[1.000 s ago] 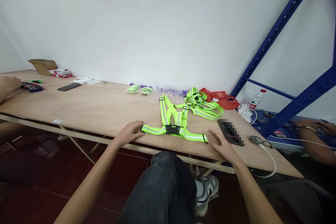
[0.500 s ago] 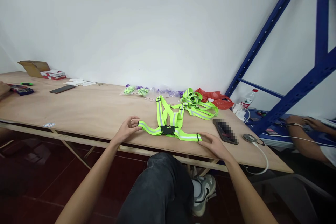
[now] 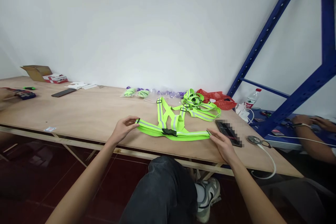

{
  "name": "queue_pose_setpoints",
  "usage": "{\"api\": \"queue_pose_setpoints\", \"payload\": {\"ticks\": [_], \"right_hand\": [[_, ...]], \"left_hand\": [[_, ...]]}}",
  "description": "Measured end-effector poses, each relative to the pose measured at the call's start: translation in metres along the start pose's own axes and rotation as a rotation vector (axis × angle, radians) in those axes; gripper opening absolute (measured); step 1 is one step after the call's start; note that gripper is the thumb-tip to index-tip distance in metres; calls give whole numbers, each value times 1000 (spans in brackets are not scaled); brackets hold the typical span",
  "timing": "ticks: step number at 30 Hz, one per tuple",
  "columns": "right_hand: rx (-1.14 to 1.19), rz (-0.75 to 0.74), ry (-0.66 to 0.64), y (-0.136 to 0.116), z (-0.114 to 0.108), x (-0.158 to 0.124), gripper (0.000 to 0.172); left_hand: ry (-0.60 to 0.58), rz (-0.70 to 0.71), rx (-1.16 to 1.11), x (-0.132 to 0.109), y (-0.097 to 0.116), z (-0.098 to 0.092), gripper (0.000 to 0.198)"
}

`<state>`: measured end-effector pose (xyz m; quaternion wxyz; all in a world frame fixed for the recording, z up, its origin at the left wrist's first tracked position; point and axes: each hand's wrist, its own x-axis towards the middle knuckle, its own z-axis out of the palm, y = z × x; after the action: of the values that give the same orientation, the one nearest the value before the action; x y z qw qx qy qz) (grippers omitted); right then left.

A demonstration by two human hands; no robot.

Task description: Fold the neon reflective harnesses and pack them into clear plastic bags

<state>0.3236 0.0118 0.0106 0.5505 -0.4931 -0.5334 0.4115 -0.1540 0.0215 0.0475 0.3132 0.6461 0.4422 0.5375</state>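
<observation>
At the table [image 3: 78, 112], my left hand [image 3: 121, 131] and right hand [image 3: 223, 143] pinch the limp, light vest [image 3: 172, 126] by its strap ends, judged the best hold.

Vest [image 3: 172, 126] on table [image 3: 86, 112]; phone [image 3: 229, 133] right; bag [image 3: 219, 99] behind.

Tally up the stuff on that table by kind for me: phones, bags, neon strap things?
Phone: 2
Red bag: 1
Vest: 1, spread, ends pinched by left hand and right hand
Strap heap: 1, too tangled to split
Green bundle: 2
Total: 7
</observation>
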Motion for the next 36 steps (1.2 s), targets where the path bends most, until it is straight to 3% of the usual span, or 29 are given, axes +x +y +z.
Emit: {"api": "queue_pose_setpoints", "payload": {"ticks": [4,8,14,18,21,29,36], "right_hand": [[280,58,38,7,-2,3,44],[317,85,38,6,-2,2,44],[-31,74,-107,-11,-12,-3,54],[-419,35,-273,-26,-18,-10,51],[-613,-35,-308,-29,-21,-17,47],[-780,-148,-223,-3,-31,-35,48],[-770,-182,-253,-9,-22,-47,46]], "left_hand": [[-151,116,195,-5,3,-6,37],[-301,122,345,-17,-3,-7,38],[-366,18,420,-31,-14,-18,42],[-386,8,426,-31,-12,-22,41],[-398,15,421,-30,-10,-22,41],[-410,1,466,-37,-9,-26,39],[-422,47,565,-48,-2,-21,36]]}}
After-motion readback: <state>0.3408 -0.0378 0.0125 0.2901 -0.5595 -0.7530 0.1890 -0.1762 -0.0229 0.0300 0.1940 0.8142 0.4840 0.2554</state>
